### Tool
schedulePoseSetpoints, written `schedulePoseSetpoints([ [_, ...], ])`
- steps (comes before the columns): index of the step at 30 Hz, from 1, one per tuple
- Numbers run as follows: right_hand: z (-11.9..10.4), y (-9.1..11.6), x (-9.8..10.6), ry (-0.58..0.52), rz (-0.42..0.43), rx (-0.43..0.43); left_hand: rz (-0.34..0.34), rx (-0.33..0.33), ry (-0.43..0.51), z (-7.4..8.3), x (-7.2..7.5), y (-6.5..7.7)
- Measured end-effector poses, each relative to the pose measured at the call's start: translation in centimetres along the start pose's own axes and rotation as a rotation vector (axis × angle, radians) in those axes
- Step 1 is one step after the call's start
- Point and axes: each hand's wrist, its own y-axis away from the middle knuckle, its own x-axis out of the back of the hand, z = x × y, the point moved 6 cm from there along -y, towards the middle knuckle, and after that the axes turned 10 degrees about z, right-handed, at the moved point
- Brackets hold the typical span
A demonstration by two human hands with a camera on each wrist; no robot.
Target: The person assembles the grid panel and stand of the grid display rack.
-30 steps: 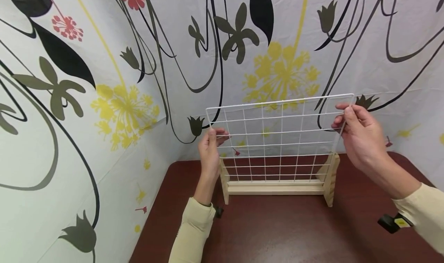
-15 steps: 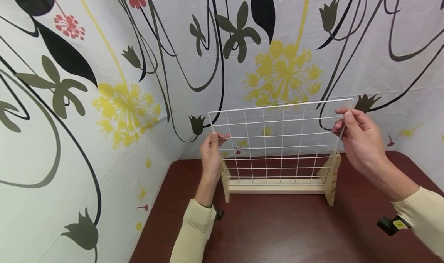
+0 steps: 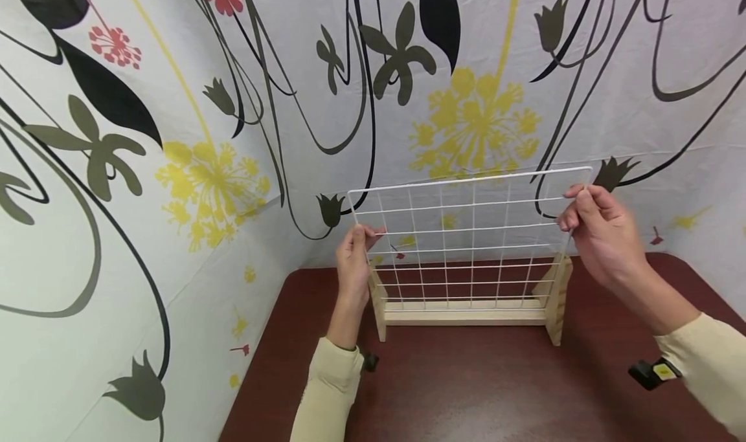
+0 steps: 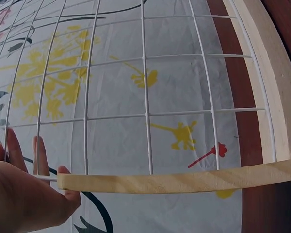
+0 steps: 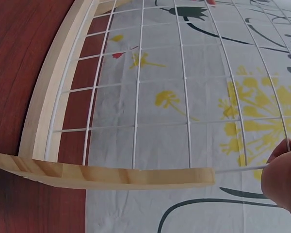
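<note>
A white wire grid panel (image 3: 472,180) stands in a pale wooden stand (image 3: 466,317), its lower edge down at the stand's crossbar. My left hand (image 3: 352,261) pinches the panel's left edge above the stand's left side piece (image 4: 174,183), thumb in front and fingers behind. On the opposite edge, slightly higher, my right hand (image 3: 609,235) pinches the wire between thumb and fingers. The right wrist view shows the right side piece (image 5: 136,178) running along the panel's edge, with only part of that hand visible at the frame's right.
The stand rests on a dark red-brown table (image 3: 466,390). Close behind and to the left hangs a white cloth (image 3: 280,138) printed with flowers and stems. Both forearms wear cream sleeves with small black devices at the wrists.
The panel's top edge has come down slightly, both hands moving down with it. Most of this happened in the first half second; the stand stays in place.
</note>
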Motion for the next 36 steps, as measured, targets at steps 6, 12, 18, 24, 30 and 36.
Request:
schedulePoseSetpoints([
  [6, 0.6, 0.2, 0.2, -0.049, 0.001, 0.009, -0.003, 0.038, -0.001, -0.3, 0.4, 0.2],
  [12, 1.0, 0.5, 0.2, -0.084, 0.005, 0.007, -0.005, 0.056, 0.005, -0.6, 0.7, 0.5],
  [18, 1.2, 0.3, 0.4, -0.081, 0.018, 0.013, -0.038, 0.039, -0.013, -0.6, 0.9, 0.1],
  [24, 0.9, -0.2, 0.7, -0.050, 0.023, -0.015, -0.106, 0.040, -0.058, -0.8, 0.7, -0.7],
  [30, -0.2, 0.8, 1.3, -0.023, -0.040, -0.188, -0.200, 0.039, -0.163, -0.9, 0.4, -0.2],
  [36, -1.2, 3.7, 3.1, 0.081, -0.204, -0.324, -0.274, 0.139, -0.231, -1.5, 2.7, 1.0],
])
